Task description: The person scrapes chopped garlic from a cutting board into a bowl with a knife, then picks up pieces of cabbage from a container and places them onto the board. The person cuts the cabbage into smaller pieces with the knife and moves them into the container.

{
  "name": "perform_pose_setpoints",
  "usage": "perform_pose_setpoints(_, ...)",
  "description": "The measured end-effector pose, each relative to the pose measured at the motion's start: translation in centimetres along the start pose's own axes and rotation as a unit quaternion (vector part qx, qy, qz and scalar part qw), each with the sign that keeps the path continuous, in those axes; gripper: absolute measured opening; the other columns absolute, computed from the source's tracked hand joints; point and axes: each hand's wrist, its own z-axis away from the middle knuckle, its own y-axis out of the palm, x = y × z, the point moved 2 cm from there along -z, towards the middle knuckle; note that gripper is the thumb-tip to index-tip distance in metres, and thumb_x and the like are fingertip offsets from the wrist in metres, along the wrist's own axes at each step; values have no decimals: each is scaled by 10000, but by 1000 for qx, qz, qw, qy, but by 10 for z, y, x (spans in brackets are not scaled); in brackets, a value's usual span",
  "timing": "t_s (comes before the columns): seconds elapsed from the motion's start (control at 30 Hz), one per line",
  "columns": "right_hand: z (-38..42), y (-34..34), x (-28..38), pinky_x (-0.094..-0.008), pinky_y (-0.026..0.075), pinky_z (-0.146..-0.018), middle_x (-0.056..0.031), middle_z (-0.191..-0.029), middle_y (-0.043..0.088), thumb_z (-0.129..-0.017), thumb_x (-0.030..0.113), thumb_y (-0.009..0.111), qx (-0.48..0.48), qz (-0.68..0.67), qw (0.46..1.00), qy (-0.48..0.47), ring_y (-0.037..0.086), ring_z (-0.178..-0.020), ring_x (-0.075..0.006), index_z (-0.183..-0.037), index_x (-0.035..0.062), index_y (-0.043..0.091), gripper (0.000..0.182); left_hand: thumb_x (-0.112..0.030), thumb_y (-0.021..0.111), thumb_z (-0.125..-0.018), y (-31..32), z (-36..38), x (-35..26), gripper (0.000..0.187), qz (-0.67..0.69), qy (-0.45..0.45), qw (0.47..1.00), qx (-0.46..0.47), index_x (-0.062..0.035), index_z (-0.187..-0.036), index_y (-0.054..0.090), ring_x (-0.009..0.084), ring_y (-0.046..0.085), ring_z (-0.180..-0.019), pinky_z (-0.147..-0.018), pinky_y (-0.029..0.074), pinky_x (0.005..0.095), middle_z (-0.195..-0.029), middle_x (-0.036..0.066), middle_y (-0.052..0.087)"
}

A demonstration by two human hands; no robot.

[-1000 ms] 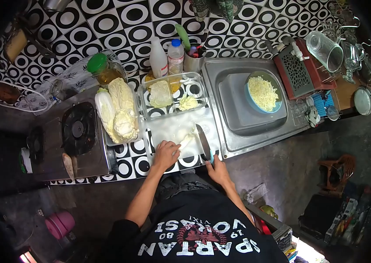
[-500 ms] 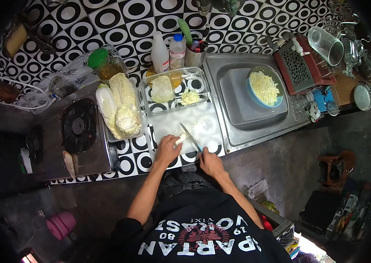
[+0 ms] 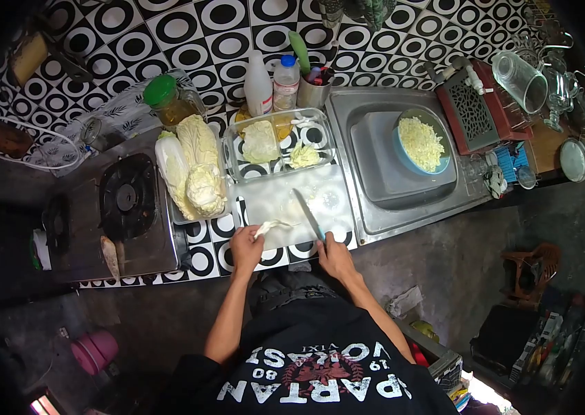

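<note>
Pinched in my left hand is a thin, pale piece of cabbage, over the lower left corner of the translucent white cutting board. My right hand is closed round the handle of a kitchen knife, whose blade slants up and left across the board. Small pale scraps and wet patches lie around the blade. Just behind the board, a divided clear container holds a cabbage chunk on its left side and a smaller heap of cabbage pieces on its right.
Left of the board, whole cabbages fill a tray beside the gas stove. A blue bowl of chopped cabbage rests on an upturned grey tub in the steel sink. Bottles and a utensil cup line the wall.
My left hand has moved left and slightly down, lifting the cabbage piece away from the knife. My right hand still holds the knife in nearly the same place.
</note>
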Motion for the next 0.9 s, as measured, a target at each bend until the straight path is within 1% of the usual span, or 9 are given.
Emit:
perform_pose_setpoints(0.07,-1,5,4,-538,434,-705,-279,-774,596,-915,234,421,94,47,994,-21,563,-787,-475,-959,0,418,238,-4,638,-688,-13,9,8,183,8,4,999,-33,-6,-870,663,135,556,-593,-563,453,248,-765,76,586)
perform_pose_setpoints(0.2,-6,21,9,-543,435,-705,-256,-795,607,-907,211,422,124,84,986,-67,564,-788,-472,-962,6,423,212,-11,640,-718,-28,19,24,196,26,-47,997,-59,22,-910,621,118,571,-612,-568,462,246,-771,75,601)
perform_pose_setpoints(0.27,-13,25,7,-539,446,-699,-279,-772,599,-889,191,444,110,93,987,-68,573,-772,-469,-957,-11,422,215,-19,633,-741,-31,24,26,199,88,-84,991,-54,28,-933,605,110,580,-636,-579,467,235,-792,78,624)
perform_pose_setpoints(0.4,-28,18,-18,-533,463,-654,-328,-721,576,-868,154,467,-48,37,998,31,582,-714,-479,-960,-57,409,238,-18,656,-755,-28,24,30,197,96,-105,988,-61,25,-935,586,96,581,-698,-643,478,215,-808,65,626)
perform_pose_setpoints(0.5,-26,13,-20,-542,451,-652,-326,-713,573,-887,165,454,-72,16,995,65,575,-718,-487,-947,-46,408,225,-25,668,-747,-17,19,32,203,100,-82,990,-48,20,-927,586,94,583,-683,-632,484,219,-796,60,628)
perform_pose_setpoints(0.6,-14,15,-7,-545,442,-643,-325,-709,567,-900,183,451,3,46,999,-19,559,-719,-498,-912,-29,407,217,-55,660,-725,-3,8,23,210,89,-76,993,-33,18,-907,586,139,598,-674,-610,486,263,-792,90,633)
perform_pose_setpoints(0.67,-8,23,-5,-533,431,-574,-311,-650,554,-904,195,468,-6,57,995,-79,553,-665,-496,-899,-31,415,232,-63,660,-714,8,-1,17,198,57,-80,995,-7,17,-881,591,142,600,-674,-603,486,268,-790,100,633)
perform_pose_setpoints(0.77,-8,22,-8,-536,442,-589,-298,-669,571,-898,172,449,-36,46,998,7,565,-670,-481,-903,-42,417,216,-57,655,-702,28,-13,6,172,41,-22,999,-21,2,-850,592,181,604,-641,-594,490,290,-747,104,623)
perform_pose_setpoints(0.9,-6,-6,-3,-524,425,-538,-287,-629,562,-902,159,447,-101,-3,995,-1,562,-626,-470,-894,-45,413,207,-20,632,-675,55,-25,-14,182,9,75,996,-37,-1,-846,572,264,583,-669,-619,477,347,-757,137,587)
